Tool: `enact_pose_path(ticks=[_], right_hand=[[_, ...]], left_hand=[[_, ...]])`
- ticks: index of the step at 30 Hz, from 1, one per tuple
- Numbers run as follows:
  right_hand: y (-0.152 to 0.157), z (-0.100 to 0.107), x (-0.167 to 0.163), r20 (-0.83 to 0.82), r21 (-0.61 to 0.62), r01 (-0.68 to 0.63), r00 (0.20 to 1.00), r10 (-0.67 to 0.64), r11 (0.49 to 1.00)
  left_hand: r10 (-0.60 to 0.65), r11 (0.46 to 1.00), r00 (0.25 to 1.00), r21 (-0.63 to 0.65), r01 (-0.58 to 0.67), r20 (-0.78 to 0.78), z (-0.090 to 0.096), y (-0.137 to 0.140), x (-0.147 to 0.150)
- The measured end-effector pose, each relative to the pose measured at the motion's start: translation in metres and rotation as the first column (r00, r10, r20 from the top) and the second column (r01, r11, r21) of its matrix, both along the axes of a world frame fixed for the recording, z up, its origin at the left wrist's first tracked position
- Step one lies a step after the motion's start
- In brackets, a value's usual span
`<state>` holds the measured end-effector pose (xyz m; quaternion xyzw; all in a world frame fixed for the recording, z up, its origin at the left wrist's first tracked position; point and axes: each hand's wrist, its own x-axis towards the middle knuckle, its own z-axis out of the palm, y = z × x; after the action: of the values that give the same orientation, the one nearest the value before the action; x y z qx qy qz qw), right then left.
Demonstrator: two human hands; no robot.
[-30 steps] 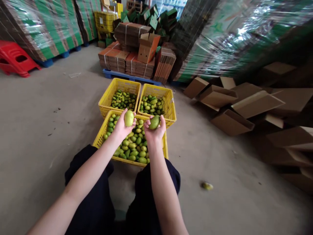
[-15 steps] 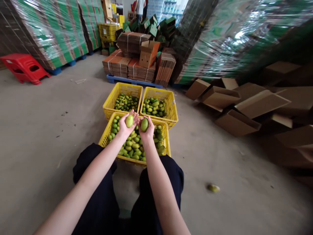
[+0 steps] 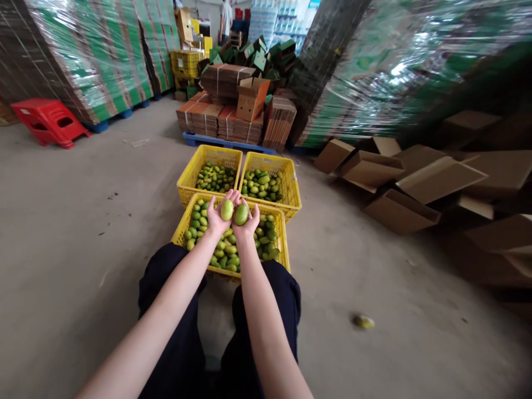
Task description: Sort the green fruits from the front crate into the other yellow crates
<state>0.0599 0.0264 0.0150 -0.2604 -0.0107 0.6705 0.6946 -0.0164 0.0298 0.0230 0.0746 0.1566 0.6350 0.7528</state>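
Observation:
My left hand (image 3: 216,220) is cupped, palm up, with a pale yellow-green oval fruit (image 3: 226,210) resting in it. Beside it, my right hand (image 3: 248,224) cradles a darker green oval fruit (image 3: 241,214). The two fruits are close together, the hands nearly meeting at the fingers. Both hands are above the near yellow crate (image 3: 284,244), which is full of similar green and yellowish fruits (image 3: 230,249); my hands and forearms hide part of them. I cannot tell the exact kind of fruit.
Two more yellow crates, left (image 3: 185,174) and right (image 3: 294,185), stand behind with fruits inside. One fruit (image 3: 363,321) lies on the floor at right. Open cardboard boxes (image 3: 401,210) pile up on the right. Flattened cartons sit on a blue pallet (image 3: 228,143); a red stool (image 3: 50,122) is at left.
My hands have come closer together, bringing the two fruits nearly side by side. The left fruit has shifted right, and the right one slightly left. The view has tilted a little.

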Motion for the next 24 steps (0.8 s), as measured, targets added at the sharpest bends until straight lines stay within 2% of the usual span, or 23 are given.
enact_pose_path(ticks=[5,9,13,16,18,20,24], right_hand=[[0.001,0.004,0.001,-0.03,0.046,0.023,0.999,-0.022,0.999],[-0.001,0.011,0.0,-0.005,0.036,0.022,1.0,-0.022,0.999],[-0.004,0.013,0.0,0.02,0.041,0.017,1.0,-0.018,0.999],[-0.005,0.009,0.008,0.06,-0.025,0.013,0.998,-0.011,1.0],[-0.007,0.005,0.02,0.095,-0.125,-0.005,0.995,0.017,0.992],[-0.01,-0.001,0.033,0.15,-0.212,-0.008,0.988,0.041,0.977],[-0.022,-0.011,0.053,0.231,-0.305,-0.055,0.964,0.13,0.951]], left_hand=[[-0.004,1.0,1.0,-0.025,0.004,-0.004,0.001,0.001,0.0],[-0.005,0.999,0.999,-0.039,0.003,-0.036,0.003,0.001,0.0],[-0.014,1.0,0.998,-0.004,0.014,-0.055,0.004,0.0,0.001],[-0.021,0.996,0.978,-0.086,0.004,-0.205,-0.004,0.003,-0.002],[-0.086,0.973,0.905,-0.232,-0.015,-0.417,-0.017,0.003,-0.006],[-0.199,0.929,0.797,-0.368,-0.031,-0.57,-0.034,-0.003,-0.01],[-0.388,0.868,0.631,-0.496,0.007,-0.671,-0.062,-0.04,-0.012]])
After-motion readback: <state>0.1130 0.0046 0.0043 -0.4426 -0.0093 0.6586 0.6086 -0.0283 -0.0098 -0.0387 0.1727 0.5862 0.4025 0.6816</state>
